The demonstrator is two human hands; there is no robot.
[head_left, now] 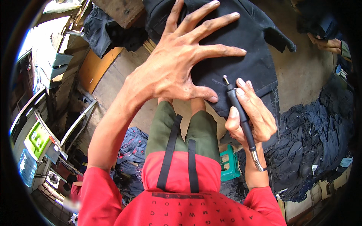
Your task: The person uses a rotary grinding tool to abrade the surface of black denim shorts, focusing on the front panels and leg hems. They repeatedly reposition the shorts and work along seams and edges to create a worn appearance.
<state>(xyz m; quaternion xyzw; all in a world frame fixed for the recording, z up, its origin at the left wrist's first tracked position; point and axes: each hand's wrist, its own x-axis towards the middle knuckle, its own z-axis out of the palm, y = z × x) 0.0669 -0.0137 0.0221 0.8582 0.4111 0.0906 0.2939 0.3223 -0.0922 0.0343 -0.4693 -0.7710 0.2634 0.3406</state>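
The right hand (pixel 254 116) grips a black pen-like tool (pixel 240 109), its tip (pixel 225 77) aimed at 11 o'clock. The black cloth (pixel 258 56) lies at 12 o'clock from that grip, under the left hand (pixel 177 62), which grabs nothing, fingers (pixel 220 50) spread wide. The cloth looks dark and flat, with thin pale scratchy marks.

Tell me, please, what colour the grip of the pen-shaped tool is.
The tool's grip is black, shown best in the head view.

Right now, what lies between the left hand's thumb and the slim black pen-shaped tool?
Only a bare stretch of the black cloth, as the head view shows.
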